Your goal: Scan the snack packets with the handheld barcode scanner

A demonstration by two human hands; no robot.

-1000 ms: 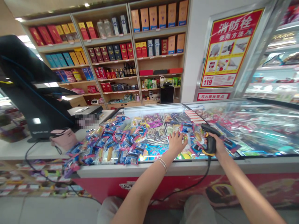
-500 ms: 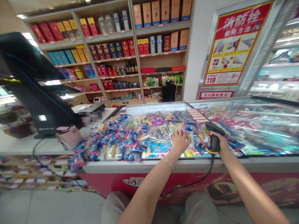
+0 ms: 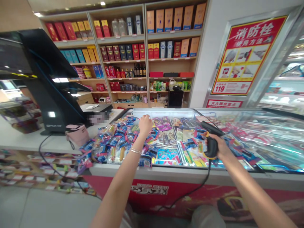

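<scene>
The left hand (image 3: 145, 124) is on top of a big pile of blue snack packets (image 3: 118, 144) in the chest freezer (image 3: 152, 171). The fingers are curled, but I cannot tell if they hold a packet. A thin bracelet (image 3: 135, 151) sits on that wrist. The pile lies at the left end of the freezer, and some packets spill over the left edge. The right hand (image 3: 219, 146) is closed tight around the handle of a black barcode scanner (image 3: 211, 145). It holds it above the right part of the freezer, near the front edge. A black cord (image 3: 190, 190) hangs down from the scanner. A pink bag (image 3: 77, 134) sits on the white counter (image 3: 47, 144), just beside the freezer.
</scene>
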